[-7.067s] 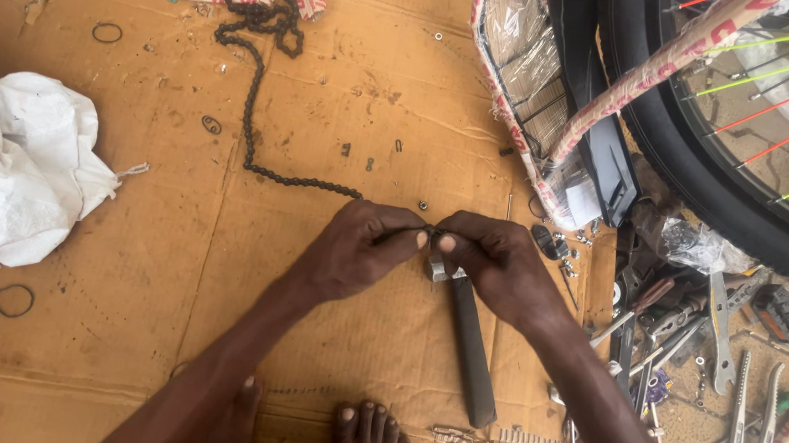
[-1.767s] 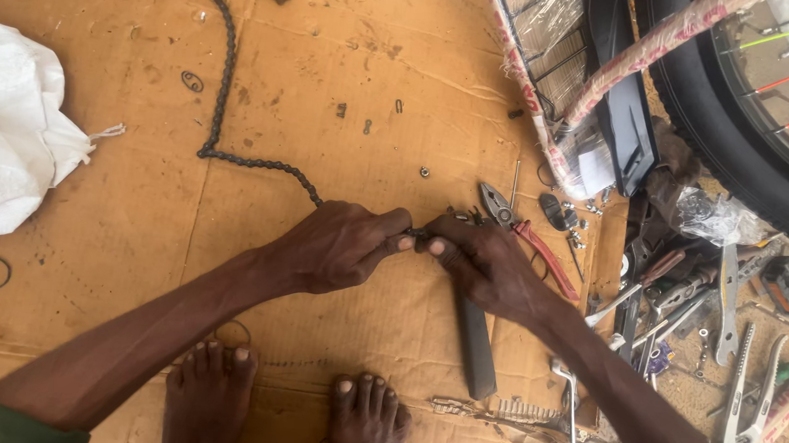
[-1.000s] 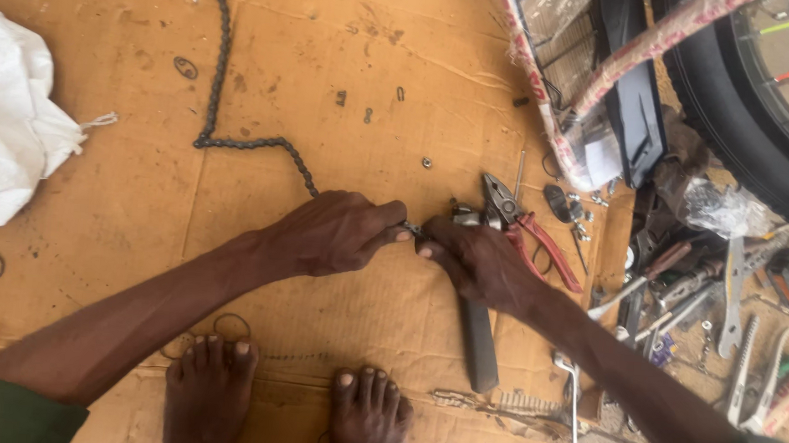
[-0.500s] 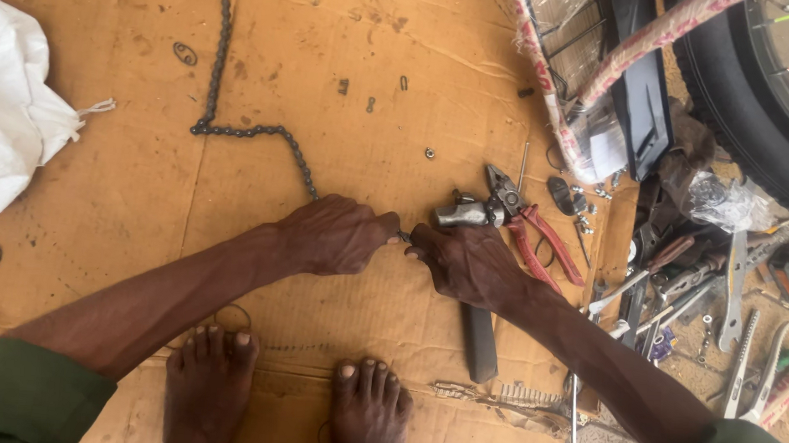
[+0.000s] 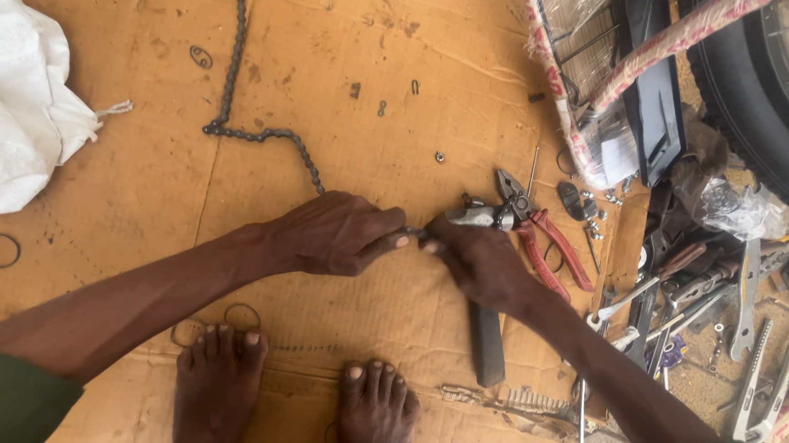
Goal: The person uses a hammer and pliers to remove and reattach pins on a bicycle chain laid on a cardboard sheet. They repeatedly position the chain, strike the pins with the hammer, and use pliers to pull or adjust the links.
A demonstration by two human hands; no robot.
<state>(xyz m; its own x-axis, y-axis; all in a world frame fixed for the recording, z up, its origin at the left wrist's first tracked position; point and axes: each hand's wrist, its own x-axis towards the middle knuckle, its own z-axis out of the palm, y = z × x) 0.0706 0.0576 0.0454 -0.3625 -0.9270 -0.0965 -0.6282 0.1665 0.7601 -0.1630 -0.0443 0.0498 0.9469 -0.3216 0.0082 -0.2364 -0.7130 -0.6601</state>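
the left hand [image 5: 343, 237] is curled shut, fingertips pinching the near end of a dark, greasy bicycle chain [image 5: 237, 102] right where it meets the other hand. the right hand [image 5: 474, 258] is closed too, wrapped over the top of a hammer [image 5: 486, 341] whose black handle runs out from under the palm toward the near edge; its grey metal head [image 5: 472, 217] shows just past the knuckles. the two hands touch at the fingertips, and they hide the exact spot where chain and hammer meet.

from the left hand the chain snakes away to the far left in loose bends across a worn, stained sheet of brown cardboard [image 5: 378, 47]. just right of the hammer head lie pliers with red handles [image 5: 544, 240]. two bare feet [image 5: 292, 398] rest on the near edge of the cardboard. a crumpled white sack [image 5: 13, 107] sits at the far left. to the right, a jumble of steel spanners and tools [image 5: 726, 315] lies on the ground, and a black knobbly tyre [image 5: 766, 116] fills the far right corner.
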